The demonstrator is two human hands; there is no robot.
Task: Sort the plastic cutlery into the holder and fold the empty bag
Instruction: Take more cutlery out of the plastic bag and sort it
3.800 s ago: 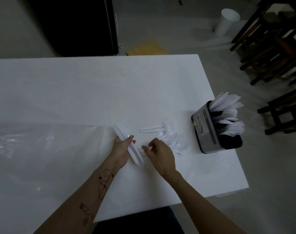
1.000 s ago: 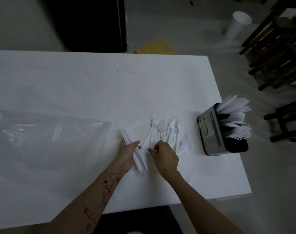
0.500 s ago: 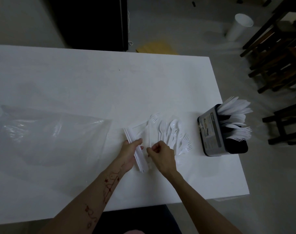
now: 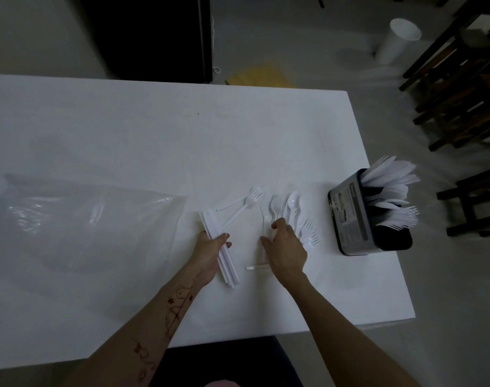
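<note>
My left hand point(image 4: 209, 254) grips a stack of white plastic knives point(image 4: 221, 248) that lies on the white table point(image 4: 154, 141). My right hand point(image 4: 287, 248) reaches into the loose pile of white spoons and forks point(image 4: 290, 212), its thumb and fingers curled on a piece there. One white handle point(image 4: 256, 267) lies by itself just left of that wrist. Two forks point(image 4: 245, 203) lie between the hands, farther back. The black and grey holder point(image 4: 355, 216), at the table's right edge, is full of white cutlery. The clear plastic bag point(image 4: 84, 219) lies flat at the left.
The table's right edge and front edge are close to the holder and my arms. Dark wooden chairs point(image 4: 461, 93) stand on the floor at the right. A white cup point(image 4: 397, 40) and a yellow sheet point(image 4: 259, 76) lie on the floor beyond the table.
My right hand has moved right, away from the knife stack and into the spoon and fork pile. A single handle now lies bare by my right wrist. My left hand keeps its grip.
</note>
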